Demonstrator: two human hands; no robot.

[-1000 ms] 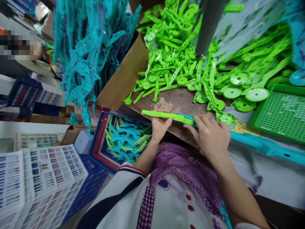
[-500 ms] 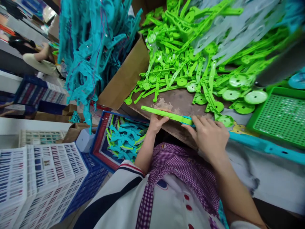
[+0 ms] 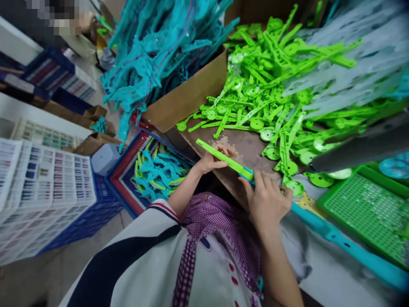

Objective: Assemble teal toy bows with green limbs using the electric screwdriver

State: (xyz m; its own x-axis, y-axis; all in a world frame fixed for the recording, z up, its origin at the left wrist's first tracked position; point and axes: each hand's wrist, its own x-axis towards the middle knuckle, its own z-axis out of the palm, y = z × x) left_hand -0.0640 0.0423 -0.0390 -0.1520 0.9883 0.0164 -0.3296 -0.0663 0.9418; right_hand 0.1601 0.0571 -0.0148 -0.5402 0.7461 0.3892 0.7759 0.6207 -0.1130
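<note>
No writing can be read anywhere; the crate patterns are too blurred to tell. Both hands grip one green strip point(image 3: 223, 158) with a teal end, held over the brown board point(image 3: 243, 145) at the table's edge. The left hand point(image 3: 212, 160) closes its fingers around the strip's middle; the right hand point(image 3: 266, 198) pinches the teal end. Behind lies a heap of green parts point(image 3: 271, 85), too many to count, and a heap of teal parts point(image 3: 159, 47) over a cardboard box point(image 3: 188, 96). One green tray point(image 3: 364, 209) sits to the right. One blue basket point(image 3: 128, 170) of teal pieces stands below.
</note>
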